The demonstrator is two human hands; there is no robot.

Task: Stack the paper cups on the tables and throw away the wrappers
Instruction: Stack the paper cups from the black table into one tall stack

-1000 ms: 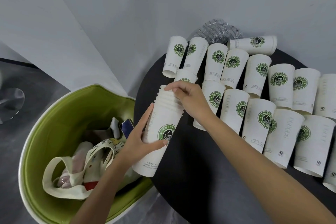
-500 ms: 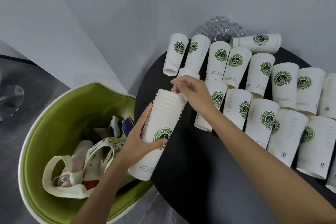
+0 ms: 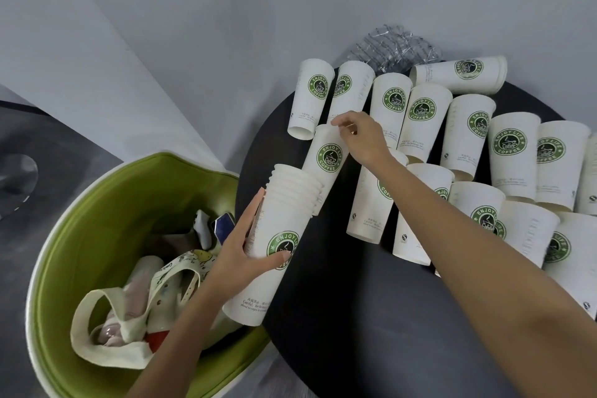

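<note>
My left hand (image 3: 240,257) grips a stack of several nested white paper cups (image 3: 274,245) with green coffee logos, held upside down at the left rim of the round black table (image 3: 339,333). My right hand (image 3: 361,136) pinches the base of a single upside-down cup (image 3: 326,158) just behind the stack's top. Many more cups stand upside down across the table, such as one at the back left (image 3: 311,97), and one lies on its side (image 3: 458,74). A crumpled clear plastic wrapper (image 3: 394,45) sits at the table's far edge.
A green-lined tub chair (image 3: 106,203) stands left of the table, holding a cream tote bag (image 3: 139,304) and small items. A grey wall rises behind the table. A dark floor shows at the far left.
My right hand moved away from the stack's top toward the back and took hold of a single cup. The stack in my left hand stayed nearly still.
</note>
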